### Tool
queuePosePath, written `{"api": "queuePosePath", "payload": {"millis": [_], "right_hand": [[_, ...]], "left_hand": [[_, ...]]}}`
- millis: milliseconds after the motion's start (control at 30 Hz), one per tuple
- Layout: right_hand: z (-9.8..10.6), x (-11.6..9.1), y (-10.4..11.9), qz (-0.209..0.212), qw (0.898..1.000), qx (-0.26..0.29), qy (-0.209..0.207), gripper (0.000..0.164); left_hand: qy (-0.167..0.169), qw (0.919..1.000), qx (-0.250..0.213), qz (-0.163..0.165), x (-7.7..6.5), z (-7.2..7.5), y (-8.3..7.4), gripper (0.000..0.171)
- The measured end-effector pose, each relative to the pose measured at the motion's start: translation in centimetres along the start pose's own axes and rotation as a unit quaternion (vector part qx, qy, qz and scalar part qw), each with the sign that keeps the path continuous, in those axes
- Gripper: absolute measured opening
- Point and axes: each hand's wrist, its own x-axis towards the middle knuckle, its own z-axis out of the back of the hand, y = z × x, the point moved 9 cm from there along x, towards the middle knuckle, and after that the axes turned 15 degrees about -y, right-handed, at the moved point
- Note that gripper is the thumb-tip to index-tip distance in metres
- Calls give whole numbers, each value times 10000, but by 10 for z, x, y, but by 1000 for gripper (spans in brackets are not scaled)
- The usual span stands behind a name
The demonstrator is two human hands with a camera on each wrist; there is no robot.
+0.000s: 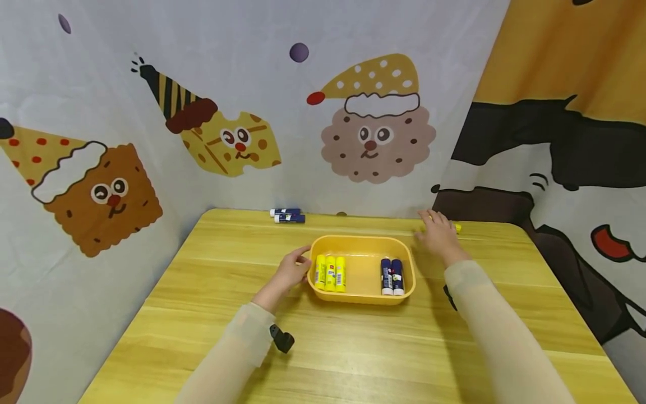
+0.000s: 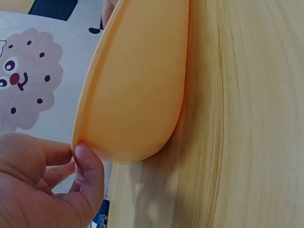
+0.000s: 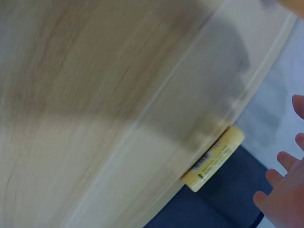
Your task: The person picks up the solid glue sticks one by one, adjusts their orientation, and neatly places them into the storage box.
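My left hand (image 1: 290, 270) pinches the left rim of a yellow plastic basket (image 1: 359, 298); the left wrist view shows thumb and fingers on either side of its rim (image 2: 90, 90). Lying side by side in the basket's left end are three yellow glue sticks (image 1: 330, 274). Two dark blue glue sticks (image 1: 392, 276) with white ends lie at its right end. My right hand (image 1: 438, 235) is over the back of the table, fingers apart and holding nothing. Close by it, a yellow glue stick (image 3: 213, 159) lies along the table's back edge, partly hidden by the hand in the head view.
Two more dark blue glue sticks (image 1: 289, 215) lie near the back edge, left of the basket. Behind the wooden table (image 1: 353, 348) hangs a printed cloth (image 1: 282, 33) with cartoon biscuits, close against the table's far edge.
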Motion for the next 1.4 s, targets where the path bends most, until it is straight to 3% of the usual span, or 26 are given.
{"api": "queuePosePath", "payload": {"millis": [333, 733, 1100, 1400], "right_hand": [[-11, -1, -26, -558, 9949, -81, 836, 70], [-17, -1, -45, -801, 9906, -121, 1104, 74], [-16, 0, -44, -866, 9875, -50, 1317, 69], [-18, 3, -46, -910, 9895, -90, 1120, 61]], "left_hand": [[-67, 10000, -44, -29, 1, -1, 0, 44], [-82, 9998, 53, -163, 1, 0, -1, 45], [-105, 9991, 192, -371, 2, 1, -2, 44], [-50, 9994, 119, -319, 4, -1, 0, 45]]}}
